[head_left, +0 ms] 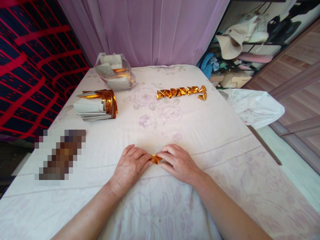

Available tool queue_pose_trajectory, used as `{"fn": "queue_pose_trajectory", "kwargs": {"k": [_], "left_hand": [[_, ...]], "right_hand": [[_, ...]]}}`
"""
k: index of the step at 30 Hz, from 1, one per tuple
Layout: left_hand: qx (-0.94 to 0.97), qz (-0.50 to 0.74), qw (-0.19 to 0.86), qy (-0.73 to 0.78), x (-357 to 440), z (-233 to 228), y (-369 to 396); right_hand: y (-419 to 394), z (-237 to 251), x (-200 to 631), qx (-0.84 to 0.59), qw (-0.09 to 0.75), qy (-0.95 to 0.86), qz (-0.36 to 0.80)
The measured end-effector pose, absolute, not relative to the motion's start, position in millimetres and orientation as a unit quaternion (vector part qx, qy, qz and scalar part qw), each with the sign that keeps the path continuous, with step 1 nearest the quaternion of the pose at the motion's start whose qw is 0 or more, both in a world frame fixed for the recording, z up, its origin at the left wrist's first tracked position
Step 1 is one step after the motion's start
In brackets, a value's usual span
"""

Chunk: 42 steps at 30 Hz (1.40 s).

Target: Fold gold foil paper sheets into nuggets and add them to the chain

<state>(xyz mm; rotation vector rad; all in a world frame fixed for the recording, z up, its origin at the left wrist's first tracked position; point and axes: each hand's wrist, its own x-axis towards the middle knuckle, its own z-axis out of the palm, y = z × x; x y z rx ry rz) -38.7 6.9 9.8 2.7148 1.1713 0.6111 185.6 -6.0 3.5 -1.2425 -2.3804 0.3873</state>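
Between my two hands, at the near middle of the table, is a small piece of folded gold foil paper [156, 159]. The fingertips of my left hand [133, 163] pinch its left end. From the other side, the thumb and fingers of my right hand [177, 162] close on its right end. Farther off stands a row of several folded gold foil pieces [181, 92], with one more folded piece [202, 96] just in front of the row's right end. To the left lies a bent stack of gold and white paper sheets [96, 106].
A clear plastic bag [115, 71] with more paper stands at the back left of the cloth-covered table [140, 130]. A pixelated patch covers something at the left. Behind hangs a purple curtain [145, 33]. On the right are a shelf with shoes and a hat [231, 41], and a white bag [255, 105].
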Motion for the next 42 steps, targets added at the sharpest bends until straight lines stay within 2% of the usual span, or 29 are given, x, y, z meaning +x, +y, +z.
{"fn": "queue_pose_trajectory", "kwargs": {"k": [9,17,32,42], "left_hand": [[0.898,0.181,0.111,0.386,-38.4,12.4,7.6],[0.889,0.189,0.150,0.389,-40.6,13.5,7.3],[0.851,0.187,0.149,0.467,-32.9,11.2,4.1],[0.845,0.188,0.091,0.492,-29.0,9.9,1.8]], "right_hand": [[-6.9,-0.3,182.2,-0.450,0.244,-0.850,0.122],[-7.5,0.2,182.1,-0.469,0.251,-0.833,0.152],[-8.5,-1.0,169.8,-0.537,0.177,-0.823,0.051],[-4.3,-7.4,165.8,-0.568,0.224,-0.790,0.053]]}}
